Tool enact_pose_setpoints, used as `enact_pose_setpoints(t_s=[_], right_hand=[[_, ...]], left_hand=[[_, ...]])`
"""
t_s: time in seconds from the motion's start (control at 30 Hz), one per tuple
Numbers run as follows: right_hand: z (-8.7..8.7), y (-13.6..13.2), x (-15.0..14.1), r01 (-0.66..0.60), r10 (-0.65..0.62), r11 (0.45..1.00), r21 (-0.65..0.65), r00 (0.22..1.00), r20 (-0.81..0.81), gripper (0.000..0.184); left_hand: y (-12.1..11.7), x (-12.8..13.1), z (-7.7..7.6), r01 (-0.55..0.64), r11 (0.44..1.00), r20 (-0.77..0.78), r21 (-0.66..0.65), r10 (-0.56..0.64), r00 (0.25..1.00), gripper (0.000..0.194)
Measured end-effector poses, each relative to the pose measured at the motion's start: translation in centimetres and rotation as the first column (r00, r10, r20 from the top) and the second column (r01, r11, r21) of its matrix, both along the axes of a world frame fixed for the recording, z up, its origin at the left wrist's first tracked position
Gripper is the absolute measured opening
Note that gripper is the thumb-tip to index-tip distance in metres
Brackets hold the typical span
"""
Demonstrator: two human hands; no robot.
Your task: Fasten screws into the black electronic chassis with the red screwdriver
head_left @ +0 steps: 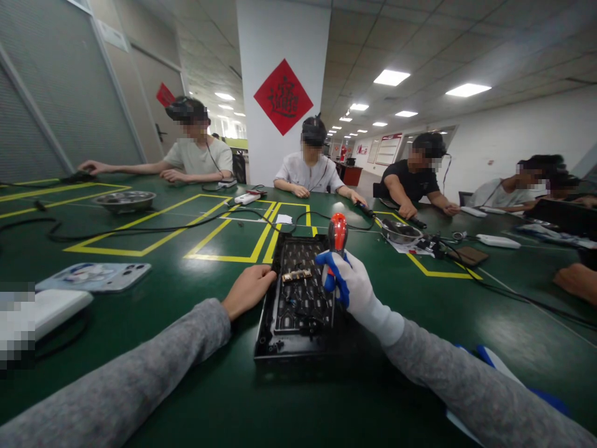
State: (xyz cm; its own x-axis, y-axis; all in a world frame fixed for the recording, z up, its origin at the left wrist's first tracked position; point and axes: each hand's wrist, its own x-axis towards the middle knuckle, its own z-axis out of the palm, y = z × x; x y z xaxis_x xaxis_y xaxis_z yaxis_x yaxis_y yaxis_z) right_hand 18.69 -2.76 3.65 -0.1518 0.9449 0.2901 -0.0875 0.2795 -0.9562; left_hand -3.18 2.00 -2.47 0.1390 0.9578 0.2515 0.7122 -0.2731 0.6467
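Gloved right hand (358, 283) wrapped around an upright red-and-black screwdriver (338, 233), over the right side of a black casing (317, 347).
The bare left hand (249, 290) touches the casing's left edge; whether its fingers grip there, I cannot tell. The screwdriver's tip is hidden. Inside the casing, which lies flat on the green table (209, 389) between the two hands, a small board (297, 275) sits near the far end. Farther left lie a phone (125, 275) and, beyond it, a metal bowl (140, 205).
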Motion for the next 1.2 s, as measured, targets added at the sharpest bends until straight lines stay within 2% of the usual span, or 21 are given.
enact_pose_setpoints(t_s=[0.27,0.37,0.43,0.5,0.57,0.67,0.73,0.8,0.9,1.07,1.13,1.2], right_hand=[[0.1,-0.6,-0.1,-0.010,0.007,0.999,0.037,0.996,0.093,0.032],[0.4,-0.7,-0.1,0.005,-0.009,0.999,0.042,0.996,0.087,0.032],[0.8,-0.8,0.0,0.036,-0.038,0.998,0.045,0.998,0.041,0.032],[1.1,-0.8,0.0,0.083,-0.081,0.994,0.077,0.996,-0.025,0.032],[1.3,-0.6,0.1,0.144,-0.134,0.982,0.121,0.987,-0.087,0.032],[1.2,-0.4,0.2,0.232,-0.210,0.962,0.143,0.966,-0.152,0.034],[1.0,-0.3,0.2,0.272,-0.246,0.952,0.140,0.953,-0.174,0.036],[0.9,-0.3,0.2,0.292,-0.270,0.947,0.132,0.948,-0.167,0.037],[0.8,-0.5,0.2,0.305,-0.288,0.945,0.119,0.948,-0.137,0.039],[1.1,-0.3,0.3,0.383,-0.357,0.917,0.112,0.913,-0.198,0.041],[1.7,0.2,0.7,0.421,-0.403,0.901,0.104,0.902,-0.157,0.046],[2.6,1.0,1.5,0.427,-0.427,0.897,0.117,0.904,-0.033,0.049]], left_hand=[[-0.2,0.1,0.4,-0.029,0.999,-0.052,0.031,0.031,0.998,0.029],[-0.5,0.2,0.8,-0.086,0.990,-0.020,0.113,0.089,0.996,0.032],[-1.0,0.5,1.7,-0.081,0.981,0.034,0.177,0.076,0.996,0.032],[-1.7,1.0,2.9,0.031,0.979,0.078,0.200,-0.048,0.996,0.031],[-2.6,1.7,4.2,0.221,0.959,0.090,0.175,-0.239,0.967,0.028],[-3.8,3.0,5.7,0.501,0.864,0.092,0.054,-0.504,0.859,0.030],[-4.1,3.8,6.0,0.568,0.823,0.077,0.003,-0.567,0.820,0.036],[-4.0,4.4,5.7,0.566,0.824,0.071,-0.005,-0.565,0.822,0.030],[-3.1,4.7,4.8,0.519,0.855,0.082,0.001,-0.518,0.852,0.020],[-1.7,4.1,3.8,0.433,0.902,0.114,0.007,-0.430,0.895,0.018],[-1.2,3.6,3.7,0.431,0.902,0.117,0.013,-0.429,0.896,0.020],[-0.9,3.2,3.5,0.399,0.915,0.094,0.061,-0.403,0.910,0.020]])
